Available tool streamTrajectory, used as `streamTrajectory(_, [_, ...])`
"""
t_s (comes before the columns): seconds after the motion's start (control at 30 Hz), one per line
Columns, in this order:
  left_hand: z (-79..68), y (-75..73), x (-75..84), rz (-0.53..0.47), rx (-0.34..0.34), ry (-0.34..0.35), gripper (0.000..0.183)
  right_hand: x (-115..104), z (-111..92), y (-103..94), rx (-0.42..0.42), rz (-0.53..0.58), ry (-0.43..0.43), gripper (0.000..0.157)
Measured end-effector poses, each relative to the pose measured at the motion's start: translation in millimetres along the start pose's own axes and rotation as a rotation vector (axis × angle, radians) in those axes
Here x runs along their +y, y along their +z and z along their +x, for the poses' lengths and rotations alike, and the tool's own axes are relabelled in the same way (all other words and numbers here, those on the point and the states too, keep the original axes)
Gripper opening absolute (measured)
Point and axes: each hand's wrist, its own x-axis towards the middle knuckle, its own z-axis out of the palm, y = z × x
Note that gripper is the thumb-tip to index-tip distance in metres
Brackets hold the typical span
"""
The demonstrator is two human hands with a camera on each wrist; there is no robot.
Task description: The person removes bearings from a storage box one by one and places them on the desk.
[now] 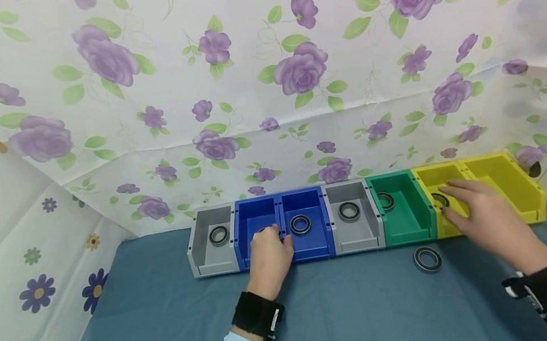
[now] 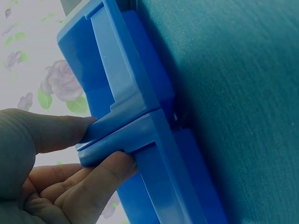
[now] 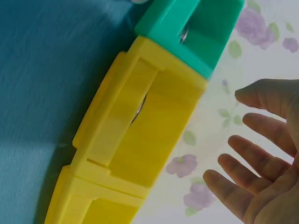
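Blue bins: left blue bin (image 1: 257, 209) and right blue bin (image 1: 308, 252) stand side by side, left of the green bin (image 1: 413, 236), with the right grey bin (image 1: 360, 245) between
Left hand: left of the green bin, the left hand (image 1: 270, 261) pinches the blue bins' adjoining side walls; thumb on the right one, a finger over the left one
Pinch advice: even pressure on both walls should suit best, close to the front corners; a one-sided pull could skew the pair
Bin direction: low fronts face away from the flower-print sheet (image 1: 243, 84); long axes appear to run front to back, parallel to the green bin's
Yellow-bin bearing: the yellow-bin bearing (image 1: 444, 196) sits in the left yellow bin (image 1: 436, 177), just right of the green bin; a ring, so no long axis; it looks tilted, its exact facing unclear
Right hand: right of the green bin, the right hand (image 1: 487, 219) has its fingers apart, gripping nothing
Reach advice: any contact would best be on the ring's outer rim, clear of the side wall
Loose bearing: the loose bearing (image 1: 418, 261) lies flat on the blue tablecloth (image 1: 350, 308), in front of the green bin
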Motion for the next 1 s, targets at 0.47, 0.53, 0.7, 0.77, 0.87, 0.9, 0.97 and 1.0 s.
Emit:
streamTrajectory(0.47, [-1.5,-1.3,4.5,0.052,0.013,0.01,0.019,35,31,24.6,-0.209,-0.013,0.041,0.048])
streamTrajectory(0.53, [-0.7,-2.0,5.5,0.058,0.006,0.001,0.018,36,35,29.0,-0.258,-0.011,0.054,0.051])
streamTrajectory(0.7, [5.1,-5.8,9.4,0.059,-0.016,-0.008,0.035,39,45,38.3,-0.348,-0.018,0.073,0.053])
streamTrajectory(0.77, [8.0,-7.9,11.2,0.066,-0.016,-0.013,0.036,40,48,41.1,-0.376,-0.022,0.088,0.055])
streamTrajectory(0.87, [11.6,-10.6,13.6,0.074,-0.023,-0.031,0.031,43,50,45.1,-0.411,-0.035,0.108,0.057])
streamTrajectory(0.9, [12.3,-11.3,14.4,0.071,-0.032,-0.042,0.03,44,50,46.3,-0.42,-0.039,0.112,0.057])
streamTrajectory(0.97, [13.4,-11.9,15.3,0.066,-0.044,-0.055,0.027,45,51,48.4,-0.432,-0.048,0.114,0.054])
streamTrajectory(1.0, [13.8,-12.1,15.6,0.061,-0.047,-0.06,0.027,46,51,49.3,-0.435,-0.052,0.115,0.053])
